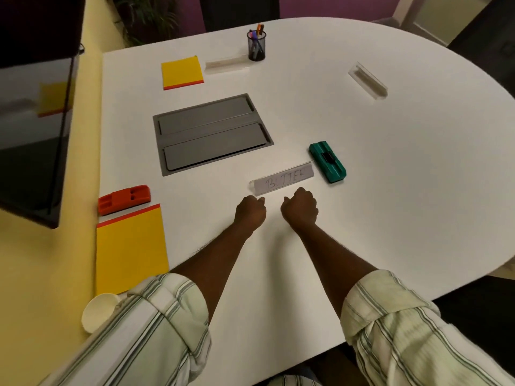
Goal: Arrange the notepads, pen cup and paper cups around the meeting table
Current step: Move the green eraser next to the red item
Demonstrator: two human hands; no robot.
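A large yellow notepad point(131, 249) with a red top strip lies at the table's near left edge. A smaller yellow notepad point(181, 72) lies at the far left. The black mesh pen cup point(256, 45), holding several pens, stands at the far side. A white paper cup point(99, 312) lies on its side at the near left corner, partly behind my left sleeve. My left hand point(250, 211) and my right hand point(299, 208) are both curled into fists and hold nothing, resting side by side on the white table point(390, 176) just in front of a clear name card holder point(282, 181).
A grey cable hatch point(210, 133) is set into the table's middle left. A green eraser block point(327, 161) lies right of the name card, an orange one point(124, 199) by the large notepad. Two more clear card holders point(367, 80) lie further away. A dark screen point(33, 107) hangs at left.
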